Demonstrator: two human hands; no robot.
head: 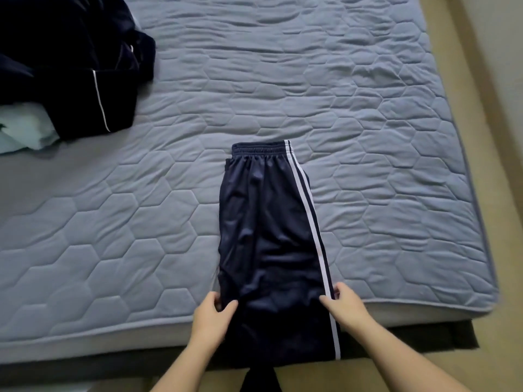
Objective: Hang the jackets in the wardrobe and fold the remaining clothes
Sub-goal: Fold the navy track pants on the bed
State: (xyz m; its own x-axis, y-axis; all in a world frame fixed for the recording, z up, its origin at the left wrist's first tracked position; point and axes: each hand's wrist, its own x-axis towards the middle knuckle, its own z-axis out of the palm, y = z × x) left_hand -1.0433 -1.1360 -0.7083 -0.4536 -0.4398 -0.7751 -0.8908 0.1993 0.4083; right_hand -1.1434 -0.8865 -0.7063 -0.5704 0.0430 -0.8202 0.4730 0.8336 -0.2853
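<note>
Trousers [271,222]: slick cloth, legs hung over the near edge of the bed [368,137]. Risk, as judged: the hanging weight could drag the layers askew during the fold, throwing the stripe off line. They lay lengthwise, waistband far, between the hands. Left hand [210,315] pinched the plain edge and right hand [345,306] the striped edge, hands apart. Dark clothes heap [70,66] sat well apart, far left.

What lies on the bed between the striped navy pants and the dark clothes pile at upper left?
Nothing else: in the head view, only bare quilted mattress cover separates the navy pants from the dark clothes pile.
</note>
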